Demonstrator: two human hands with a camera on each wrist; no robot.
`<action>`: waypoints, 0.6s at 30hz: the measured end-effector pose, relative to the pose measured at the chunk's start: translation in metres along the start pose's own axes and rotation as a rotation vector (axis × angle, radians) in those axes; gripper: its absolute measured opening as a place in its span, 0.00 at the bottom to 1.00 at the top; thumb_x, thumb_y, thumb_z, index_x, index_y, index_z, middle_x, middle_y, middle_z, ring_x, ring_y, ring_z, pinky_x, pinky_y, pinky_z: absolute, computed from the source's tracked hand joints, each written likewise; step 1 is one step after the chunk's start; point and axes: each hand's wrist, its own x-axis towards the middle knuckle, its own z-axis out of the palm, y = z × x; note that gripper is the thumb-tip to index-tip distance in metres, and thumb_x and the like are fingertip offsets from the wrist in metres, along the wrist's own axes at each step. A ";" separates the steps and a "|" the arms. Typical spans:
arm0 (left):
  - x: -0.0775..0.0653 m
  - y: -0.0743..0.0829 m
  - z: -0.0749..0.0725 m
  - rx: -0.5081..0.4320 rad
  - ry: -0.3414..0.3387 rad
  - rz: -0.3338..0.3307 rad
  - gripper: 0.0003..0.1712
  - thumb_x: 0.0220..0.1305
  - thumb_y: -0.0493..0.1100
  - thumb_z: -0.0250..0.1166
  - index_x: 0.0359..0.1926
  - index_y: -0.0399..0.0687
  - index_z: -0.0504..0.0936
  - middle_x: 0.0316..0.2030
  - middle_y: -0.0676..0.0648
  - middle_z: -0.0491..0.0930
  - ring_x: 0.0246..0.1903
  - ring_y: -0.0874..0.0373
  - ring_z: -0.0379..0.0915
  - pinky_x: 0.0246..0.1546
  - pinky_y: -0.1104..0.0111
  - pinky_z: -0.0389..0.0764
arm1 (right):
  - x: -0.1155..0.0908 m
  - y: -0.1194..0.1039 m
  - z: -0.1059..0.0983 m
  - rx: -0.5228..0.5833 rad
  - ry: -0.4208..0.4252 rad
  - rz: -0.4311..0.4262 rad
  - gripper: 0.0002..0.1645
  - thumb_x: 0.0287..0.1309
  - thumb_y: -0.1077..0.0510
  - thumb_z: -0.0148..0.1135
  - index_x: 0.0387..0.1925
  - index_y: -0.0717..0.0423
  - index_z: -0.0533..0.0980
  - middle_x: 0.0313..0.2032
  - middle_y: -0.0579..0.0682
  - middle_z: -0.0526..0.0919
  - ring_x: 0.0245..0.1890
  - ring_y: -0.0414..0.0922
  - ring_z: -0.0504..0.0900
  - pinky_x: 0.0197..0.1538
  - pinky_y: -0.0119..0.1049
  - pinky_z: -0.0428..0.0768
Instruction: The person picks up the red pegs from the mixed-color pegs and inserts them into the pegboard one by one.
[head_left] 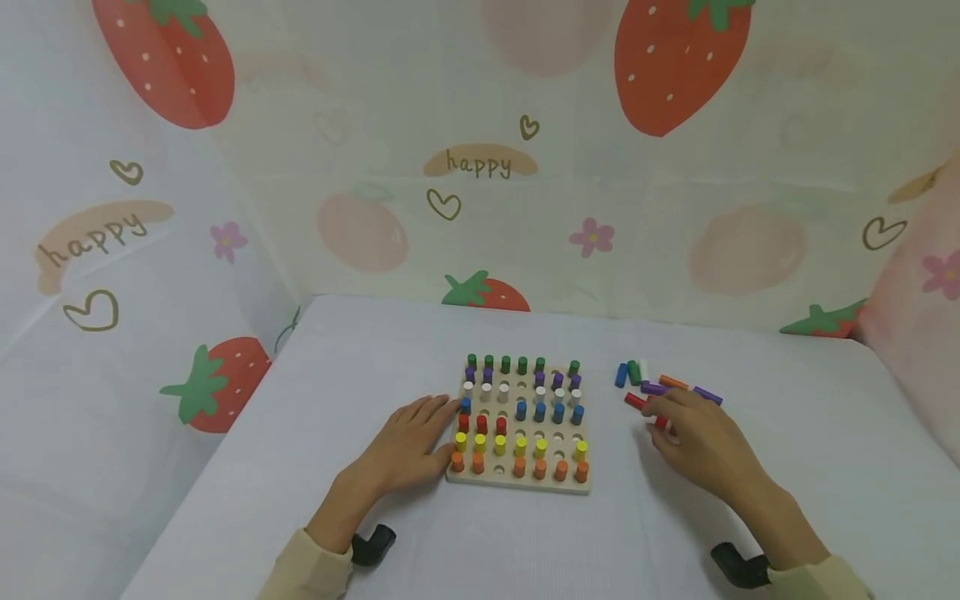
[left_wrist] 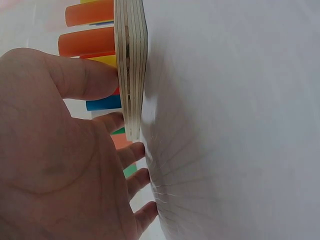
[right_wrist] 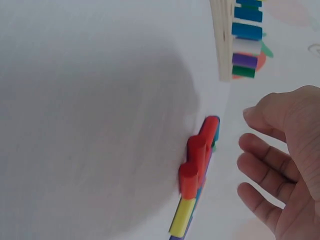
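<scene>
A wooden pegboard [head_left: 525,486] lies flat on the white table, carrying rows of green, purple, white, blue, red, yellow and orange pegs; some holes are bare. My left hand [head_left: 405,446] rests along the board's left side. In the left wrist view its thumb touches the board's edge [left_wrist: 131,65], and the fingers are extended. To the right, my right hand [head_left: 701,437] hovers over loose pegs, its fingers loosely bent with nothing between them. Below those fingers, the right wrist view has several red pegs [right_wrist: 189,180] and a yellow peg [right_wrist: 182,217].
Beyond the right hand lie a blue peg [head_left: 622,375], a green peg [head_left: 634,372], a white peg [head_left: 643,369], an orange peg [head_left: 673,382] and a purple peg [head_left: 708,396]. A strawberry-patterned cloth [head_left: 480,242] stands behind and beside the table.
</scene>
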 end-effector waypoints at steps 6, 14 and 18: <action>-0.001 -0.001 0.001 -0.004 0.009 0.007 0.39 0.76 0.54 0.54 0.82 0.49 0.61 0.82 0.41 0.61 0.82 0.38 0.53 0.82 0.39 0.56 | -0.006 0.010 0.000 -0.033 0.056 0.063 0.11 0.57 0.59 0.76 0.41 0.58 0.87 0.37 0.56 0.89 0.34 0.50 0.83 0.42 0.54 0.87; 0.000 0.001 0.000 -0.012 0.016 0.012 0.38 0.76 0.53 0.54 0.82 0.48 0.62 0.81 0.40 0.61 0.82 0.38 0.54 0.82 0.39 0.56 | -0.010 0.018 0.003 -0.032 0.049 0.213 0.12 0.59 0.57 0.72 0.37 0.62 0.85 0.35 0.61 0.88 0.31 0.53 0.84 0.34 0.52 0.87; 0.000 0.001 0.000 -0.015 0.012 0.011 0.38 0.76 0.54 0.54 0.82 0.48 0.62 0.81 0.40 0.61 0.82 0.38 0.53 0.83 0.39 0.56 | -0.009 0.020 0.004 -0.021 0.017 0.256 0.13 0.58 0.55 0.73 0.38 0.62 0.85 0.36 0.62 0.88 0.31 0.54 0.83 0.32 0.51 0.86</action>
